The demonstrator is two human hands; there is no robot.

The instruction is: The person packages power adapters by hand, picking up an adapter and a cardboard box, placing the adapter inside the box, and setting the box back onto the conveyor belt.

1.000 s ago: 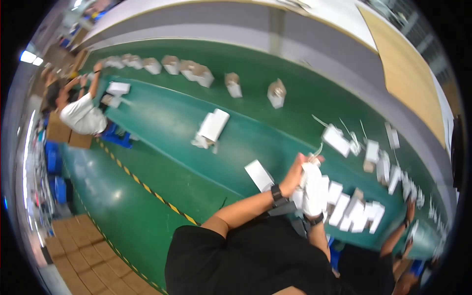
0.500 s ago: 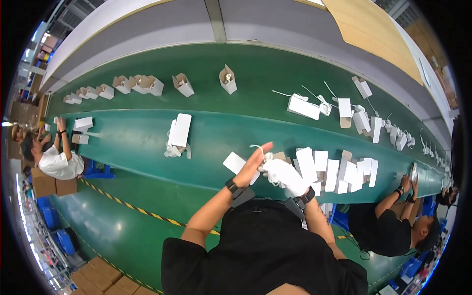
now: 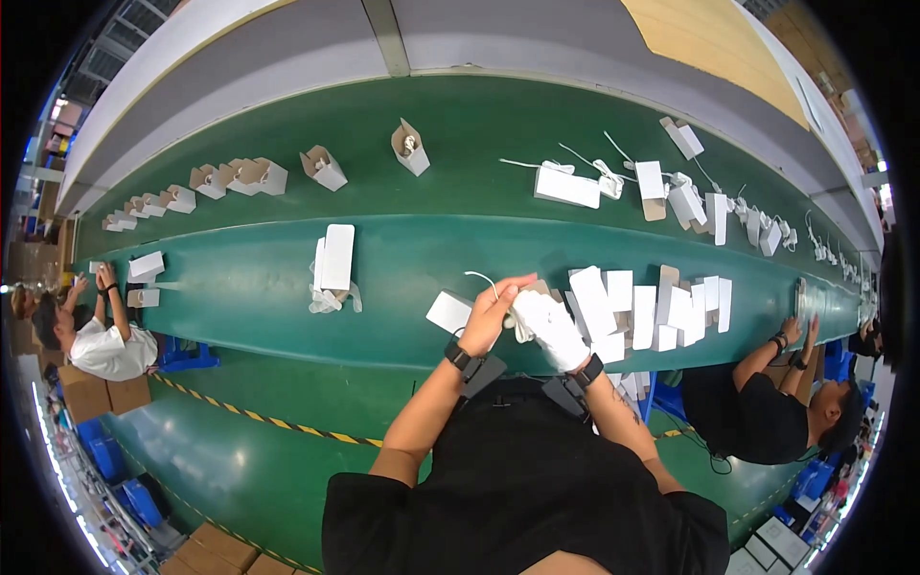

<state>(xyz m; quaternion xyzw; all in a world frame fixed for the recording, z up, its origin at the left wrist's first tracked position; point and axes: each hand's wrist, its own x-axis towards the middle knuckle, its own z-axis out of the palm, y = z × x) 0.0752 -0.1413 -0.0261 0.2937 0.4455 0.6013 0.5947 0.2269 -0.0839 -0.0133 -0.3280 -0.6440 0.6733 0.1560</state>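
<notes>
My bare left hand (image 3: pixel 487 321) is closed, fingers pinched on a white cable (image 3: pixel 479 277) whose free end curves up past the fingertips. Pressed close beside it, my right hand (image 3: pixel 549 331), in a white glove, grips the coiled part of the same cable; its fingers are partly lost against the white coil. Both hands are above the near edge of the green bench. Just left of them a white box (image 3: pixel 448 312) lies on the surface. Right beside the glove stand several white boxes (image 3: pixel 594 302), packed close together.
An upright white box (image 3: pixel 336 257) with clear plastic wrap sits on the bench (image 3: pixel 230 278) to the left. Open boxes (image 3: pixel 410 149) line the back strip, with boxes and white cables (image 3: pixel 609 177) at back right. Co-workers sit at left (image 3: pixel 101 331) and right (image 3: pixel 757 407).
My left hand's fingers, stretched out before, have curled in and closed on the cable. My gloved right hand stays on the coil. The whole view has shifted slightly.
</notes>
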